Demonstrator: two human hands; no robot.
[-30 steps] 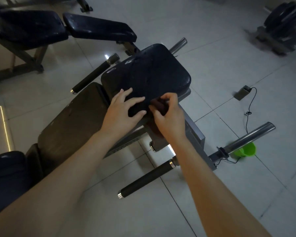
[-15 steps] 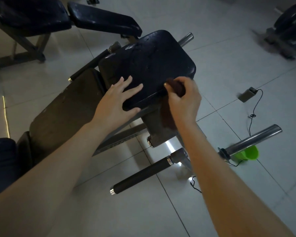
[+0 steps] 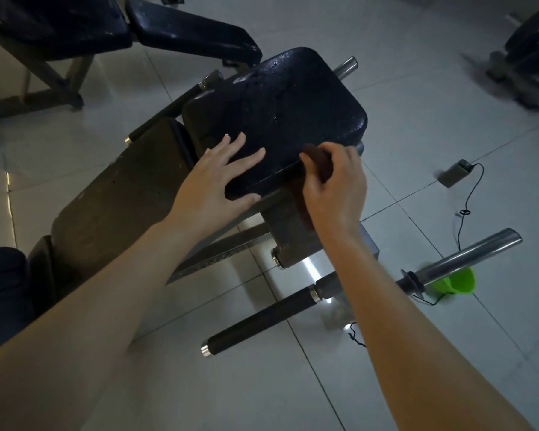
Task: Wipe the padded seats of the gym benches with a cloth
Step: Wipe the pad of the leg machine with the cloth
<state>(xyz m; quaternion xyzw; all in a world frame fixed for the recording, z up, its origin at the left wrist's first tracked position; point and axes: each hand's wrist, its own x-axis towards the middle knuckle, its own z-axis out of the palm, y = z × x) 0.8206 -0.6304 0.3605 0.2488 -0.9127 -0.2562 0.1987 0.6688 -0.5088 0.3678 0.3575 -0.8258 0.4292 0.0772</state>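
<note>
Curling tight, the fingers (image 3: 332, 150) of my right hand (image 3: 335, 188) grip a bunched dark reddish-brown cloth (image 3: 318, 166) at the near edge of the black textured padded seat (image 3: 290, 110). My left hand (image 3: 213, 185) lies flat beside it, fingers straight and spread on the pad. A bright green plastic cup (image 3: 456, 283) sits on the pale tiled floor (image 3: 417, 119).
</note>
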